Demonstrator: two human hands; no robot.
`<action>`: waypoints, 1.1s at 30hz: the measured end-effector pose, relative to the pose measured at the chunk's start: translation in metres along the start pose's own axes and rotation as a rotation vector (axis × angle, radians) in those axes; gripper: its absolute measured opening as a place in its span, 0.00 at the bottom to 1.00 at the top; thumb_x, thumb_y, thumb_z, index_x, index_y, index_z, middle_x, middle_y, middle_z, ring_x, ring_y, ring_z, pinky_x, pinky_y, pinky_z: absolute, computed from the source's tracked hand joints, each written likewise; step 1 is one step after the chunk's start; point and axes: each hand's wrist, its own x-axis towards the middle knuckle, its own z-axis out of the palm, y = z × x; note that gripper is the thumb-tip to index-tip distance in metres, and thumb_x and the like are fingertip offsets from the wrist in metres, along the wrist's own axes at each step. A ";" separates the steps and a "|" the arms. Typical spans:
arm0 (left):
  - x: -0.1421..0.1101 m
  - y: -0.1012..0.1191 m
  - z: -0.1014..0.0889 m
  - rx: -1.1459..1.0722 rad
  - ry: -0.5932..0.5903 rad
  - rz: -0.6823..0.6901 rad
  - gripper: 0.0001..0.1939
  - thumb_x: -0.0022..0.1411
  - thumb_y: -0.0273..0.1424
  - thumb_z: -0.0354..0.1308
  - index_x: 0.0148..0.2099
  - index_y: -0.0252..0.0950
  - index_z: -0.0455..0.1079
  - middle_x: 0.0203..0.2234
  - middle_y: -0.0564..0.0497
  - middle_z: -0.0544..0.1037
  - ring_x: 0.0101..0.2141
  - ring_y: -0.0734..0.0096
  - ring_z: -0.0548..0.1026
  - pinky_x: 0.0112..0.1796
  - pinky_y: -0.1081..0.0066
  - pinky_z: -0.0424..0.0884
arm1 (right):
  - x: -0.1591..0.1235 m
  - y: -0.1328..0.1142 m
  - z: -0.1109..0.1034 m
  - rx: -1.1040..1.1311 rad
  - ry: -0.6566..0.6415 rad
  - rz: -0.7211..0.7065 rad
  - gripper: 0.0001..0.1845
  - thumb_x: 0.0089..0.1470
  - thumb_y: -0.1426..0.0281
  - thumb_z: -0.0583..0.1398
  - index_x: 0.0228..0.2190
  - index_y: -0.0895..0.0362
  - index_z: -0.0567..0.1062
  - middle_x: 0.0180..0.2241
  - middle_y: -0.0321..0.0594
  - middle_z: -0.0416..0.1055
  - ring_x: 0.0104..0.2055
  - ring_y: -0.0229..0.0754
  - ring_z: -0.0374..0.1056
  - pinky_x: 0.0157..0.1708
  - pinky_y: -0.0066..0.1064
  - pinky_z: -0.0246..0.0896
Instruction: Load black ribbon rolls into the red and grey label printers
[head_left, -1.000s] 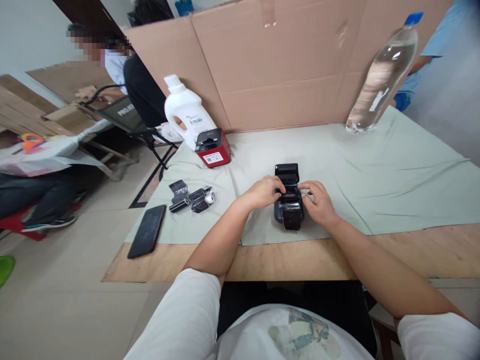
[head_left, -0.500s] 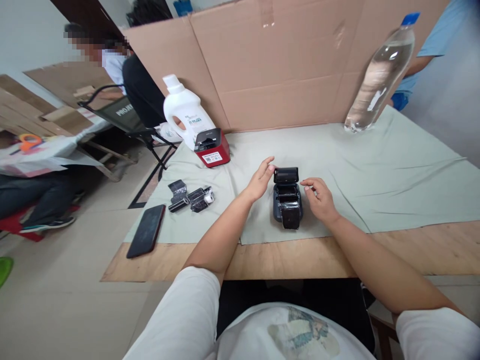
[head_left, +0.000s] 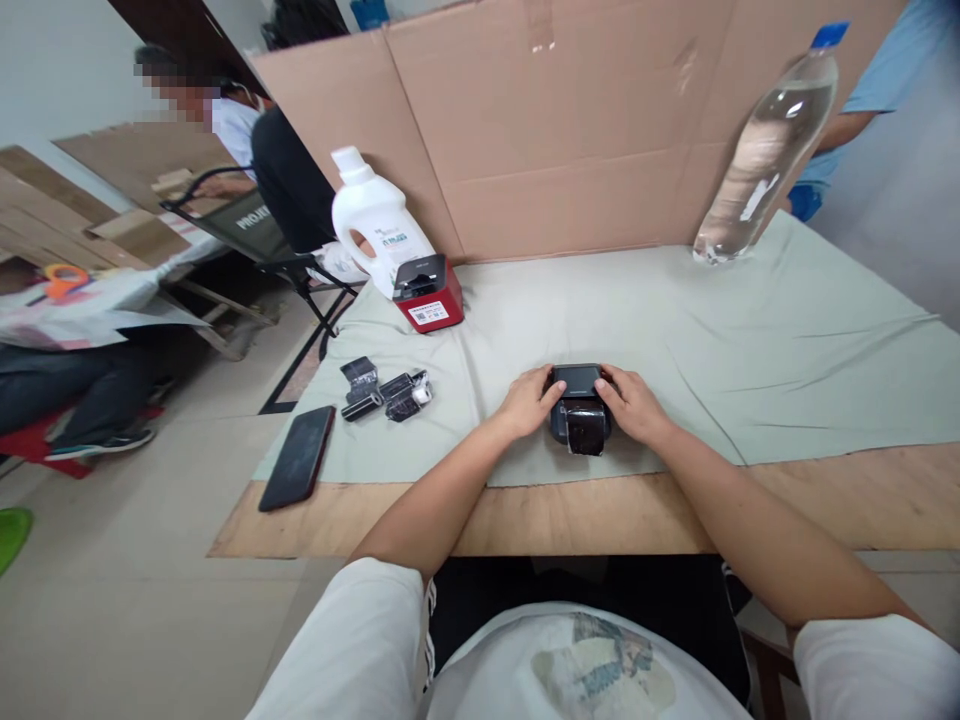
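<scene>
A small black portable printer (head_left: 577, 381) sits on the cloth in front of me, its lid down. Out of its front hangs a glossy black strip (head_left: 586, 430). My left hand (head_left: 529, 402) grips its left side, thumb on the lid edge. On the right side, my right hand (head_left: 632, 402) holds it the same way, with the thumb pressed on the lid. The undersides of the fingers are hidden behind the printer.
Left on the cloth (head_left: 750, 350) lie black strips and rolls (head_left: 375, 393) and a phone (head_left: 298, 458). Behind stand a red-and-black box (head_left: 431, 295) and a white jug (head_left: 382, 225) against a cardboard panel (head_left: 570, 150). A water bottle (head_left: 772, 150) leans back right. Other people sit beyond.
The printer's lid has swung from raised to down. Both hands, earlier apart from the printer or at its edge, have come in and closed on its two sides.
</scene>
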 end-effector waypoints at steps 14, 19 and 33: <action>-0.005 -0.006 0.009 -0.827 -0.057 -0.059 0.37 0.46 0.43 0.70 0.55 0.40 0.59 0.53 0.43 0.65 0.43 0.67 0.73 0.46 0.63 0.69 | -0.001 -0.016 -0.007 0.559 -0.235 0.213 0.41 0.45 0.53 0.67 0.57 0.52 0.62 0.56 0.50 0.64 0.45 0.46 0.71 0.48 0.46 0.68; -0.009 0.003 0.003 -0.868 -0.033 -0.028 0.36 0.43 0.38 0.72 0.52 0.41 0.61 0.50 0.47 0.65 0.40 0.71 0.71 0.44 0.67 0.68 | -0.005 -0.027 -0.009 0.641 -0.183 0.269 0.39 0.39 0.57 0.71 0.53 0.47 0.65 0.54 0.44 0.65 0.41 0.42 0.69 0.44 0.42 0.69; 0.000 -0.003 0.011 -1.293 0.162 -0.248 0.32 0.39 0.31 0.71 0.49 0.37 0.68 0.46 0.49 0.72 0.40 0.67 0.72 0.39 0.67 0.70 | -0.003 -0.030 -0.008 0.776 -0.176 0.406 0.33 0.51 0.51 0.62 0.55 0.47 0.62 0.53 0.44 0.68 0.47 0.45 0.70 0.46 0.42 0.69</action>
